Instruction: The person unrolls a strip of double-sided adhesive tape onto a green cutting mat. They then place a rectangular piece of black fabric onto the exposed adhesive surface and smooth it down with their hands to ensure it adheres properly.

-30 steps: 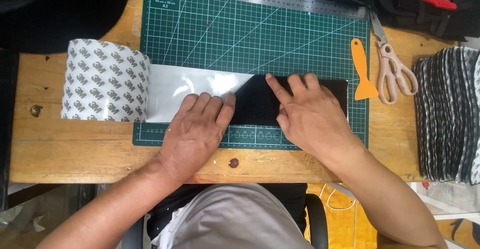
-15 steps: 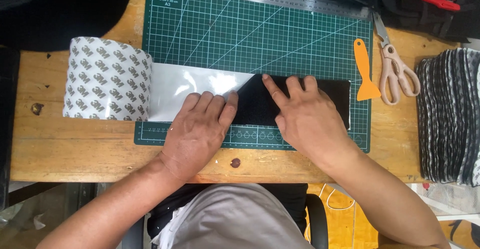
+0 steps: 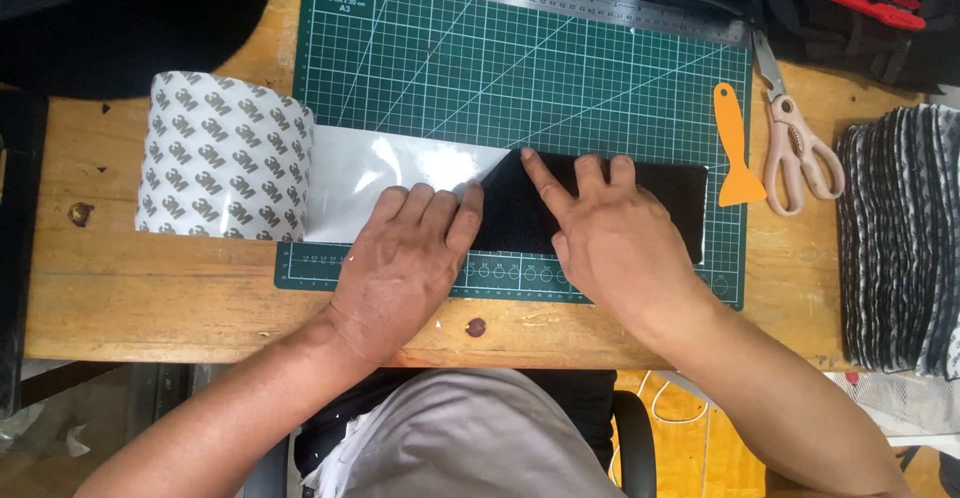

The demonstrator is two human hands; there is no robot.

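Both hands lie palm-down on a black strip [image 3: 600, 208] laid lengthwise along the near part of a green cutting mat [image 3: 540, 68]. Left hand [image 3: 405, 258]: fingers extended and together, flat across the junction of the strip and the glossy white sheet [image 3: 400, 173] unrolled from a patterned roll [image 3: 222, 156]; it grips nothing. Right hand [image 3: 610, 243]: flat on the strip, index fingertip at the strip's upper left corner, other fingers spread along its top edge; it grips nothing. Orange scraper [image 3: 735, 148] and scissors [image 3: 795, 143] lie just beyond the mat's right edge; steel ruler [image 3: 560, 3] along its far edge; stack of dark pieces [image 3: 900, 238] at the far right of the wooden table [image 3: 150, 288].
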